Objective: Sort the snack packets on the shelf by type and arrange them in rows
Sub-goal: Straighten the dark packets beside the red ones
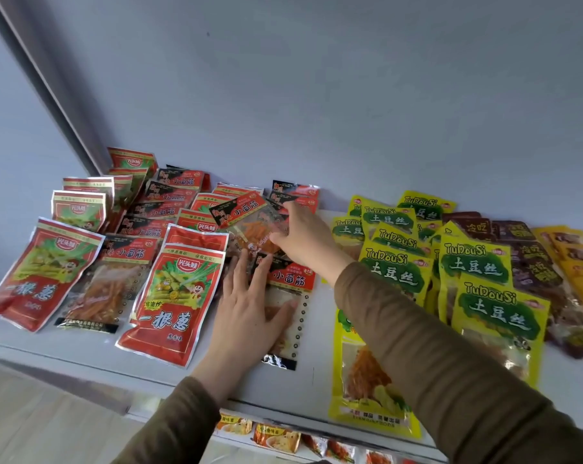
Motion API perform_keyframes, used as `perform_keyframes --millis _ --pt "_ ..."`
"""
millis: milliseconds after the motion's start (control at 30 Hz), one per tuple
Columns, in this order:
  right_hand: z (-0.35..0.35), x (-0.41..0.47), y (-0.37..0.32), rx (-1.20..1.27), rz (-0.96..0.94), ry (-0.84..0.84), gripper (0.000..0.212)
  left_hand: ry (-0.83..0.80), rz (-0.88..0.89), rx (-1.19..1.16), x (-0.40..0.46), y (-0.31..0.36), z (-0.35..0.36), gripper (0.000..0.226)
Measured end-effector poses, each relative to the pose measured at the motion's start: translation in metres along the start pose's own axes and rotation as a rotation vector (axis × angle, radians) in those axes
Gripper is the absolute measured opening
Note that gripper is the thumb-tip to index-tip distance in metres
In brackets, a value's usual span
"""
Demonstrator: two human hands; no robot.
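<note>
Snack packets lie on a white shelf point(82, 349). My right hand point(303, 236) pinches a black-and-red clear-window packet point(246, 219) and holds it tilted above the middle of the shelf. My left hand point(250, 306) lies flat with spread fingers on another packet of the same kind point(292, 286) near the front. Red spring-onion packets point(173, 296) and more black-and-red packets point(116, 279) lie in rows at the left. Yellow-green packets point(498, 309) overlap in rows at the right.
Dark brown packets point(531, 269) and orange-yellow packets point(575, 259) lie at the far right. One yellow packet point(367, 373) hangs over the shelf's front edge. A lower shelf with more packets point(276, 437) shows below. A pale wall point(317, 95) stands behind the shelf.
</note>
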State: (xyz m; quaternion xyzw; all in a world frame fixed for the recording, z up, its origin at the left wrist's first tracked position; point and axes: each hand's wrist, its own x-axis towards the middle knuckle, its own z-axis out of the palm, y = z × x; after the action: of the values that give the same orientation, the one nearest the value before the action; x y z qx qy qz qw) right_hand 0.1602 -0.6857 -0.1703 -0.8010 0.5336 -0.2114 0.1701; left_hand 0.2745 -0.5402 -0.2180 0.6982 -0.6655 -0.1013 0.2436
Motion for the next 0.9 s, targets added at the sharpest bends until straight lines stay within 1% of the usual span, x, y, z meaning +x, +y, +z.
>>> perform_keyframes --millis 33,67,133,167,200,267,333,467,567,633,667,700,733,767,833,867,900 --pt "0.003 -0.001 -0.004 0.02 0.031 -0.034 0.064 -0.002 -0.007 -0.017 0.0 0.0 0.001 0.088" --pt "0.006 0.001 -0.005 0.087 0.069 -0.03 0.064 -0.006 -0.016 -0.031 0.0 0.0 0.001 0.088" --pt "0.004 0.003 -0.004 0.259 0.168 -0.002 0.059 -0.011 -0.023 -0.047 -0.001 0.0 0.002 0.087" --pt "0.001 0.003 -0.004 0.317 0.205 -0.012 0.052 -0.008 -0.021 -0.052 -0.001 0.0 0.003 0.086" --pt "0.001 0.003 -0.001 0.366 0.22 -0.028 0.04 0.002 -0.015 -0.055 -0.001 0.0 0.003 0.085" --pt "-0.003 0.0 0.006 0.475 0.245 -0.04 0.006 0.042 0.015 -0.041 -0.004 0.001 0.003 0.081" --pt "-0.011 -0.008 0.011 0.557 0.269 -0.031 0.014 0.093 0.052 -0.004 -0.009 0.001 0.004 0.077" --pt "-0.024 -0.032 0.018 0.607 0.325 -0.139 0.004 0.172 0.063 -0.024 -0.017 -0.003 0.008 0.075" --pt "-0.023 -0.053 0.016 0.677 0.379 -0.22 0.022 0.206 0.04 -0.091 -0.016 -0.002 0.008 0.074" --pt "-0.026 -0.066 0.009 0.774 0.404 -0.326 0.04 0.213 0.017 -0.121 -0.014 0.0 0.007 0.077" --pt "-0.029 -0.07 0.005 0.763 0.402 -0.378 0.053 0.209 0.003 -0.129 -0.013 0.0 0.007 0.078" --pt "-0.032 -0.074 0.003 0.692 0.385 -0.414 0.065 0.197 -0.015 -0.135 -0.012 0.001 0.007 0.078" --pt "-0.036 -0.077 0.001 0.571 0.36 -0.434 0.073 0.18 -0.036 -0.14 -0.011 0.001 0.007 0.078" --pt "-0.038 -0.079 -0.001 0.403 0.314 -0.43 0.075 0.164 -0.052 -0.141 -0.009 0.001 0.006 0.079" --pt "-0.044 -0.078 0.001 0.001 0.165 -0.339 0.065 0.141 -0.055 -0.117 -0.005 0.001 0.005 0.079" --pt "-0.047 -0.077 0.002 -0.14 0.1 -0.258 0.057 0.128 -0.049 -0.091 -0.004 0.001 0.004 0.08" --pt "-0.049 -0.074 0.004 -0.183 0.071 -0.158 0.047 0.112 -0.044 -0.061 -0.003 0.001 0.003 0.08"
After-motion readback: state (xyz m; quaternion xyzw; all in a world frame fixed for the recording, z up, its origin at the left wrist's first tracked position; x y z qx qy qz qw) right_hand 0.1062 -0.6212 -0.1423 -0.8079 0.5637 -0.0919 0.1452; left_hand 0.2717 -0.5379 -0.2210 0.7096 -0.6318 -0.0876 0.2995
